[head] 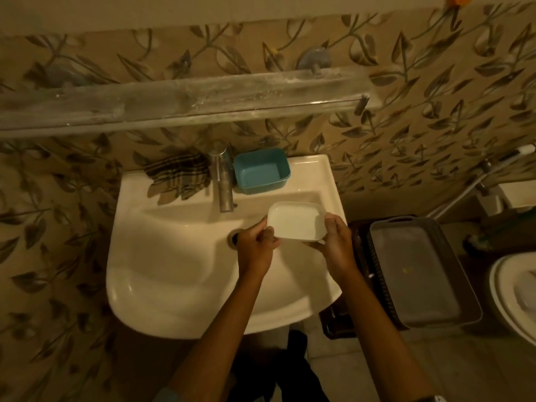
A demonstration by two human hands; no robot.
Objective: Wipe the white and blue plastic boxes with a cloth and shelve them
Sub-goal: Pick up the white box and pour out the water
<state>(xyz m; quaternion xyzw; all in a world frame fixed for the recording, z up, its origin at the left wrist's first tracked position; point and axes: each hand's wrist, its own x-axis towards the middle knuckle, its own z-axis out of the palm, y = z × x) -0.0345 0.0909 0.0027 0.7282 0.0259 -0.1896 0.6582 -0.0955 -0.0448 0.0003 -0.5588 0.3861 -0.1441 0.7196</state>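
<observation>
Gripping the white box (295,220) open-side-up, long axis left-right, are left hand (255,245) and right hand (338,242).

White ceramic washbasin (179,274) with steel tap (222,181) at back rim. Grey plastic tray (420,274) in dark basket (358,256) just right of basin. Leaf-patterned beige wall tiles (420,117) behind.

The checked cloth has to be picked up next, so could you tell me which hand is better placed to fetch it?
The left hand, probably. The checked cloth lies on the sink rim left of the tap, on that hand's side. The right hand could keep holding the white box.
</observation>
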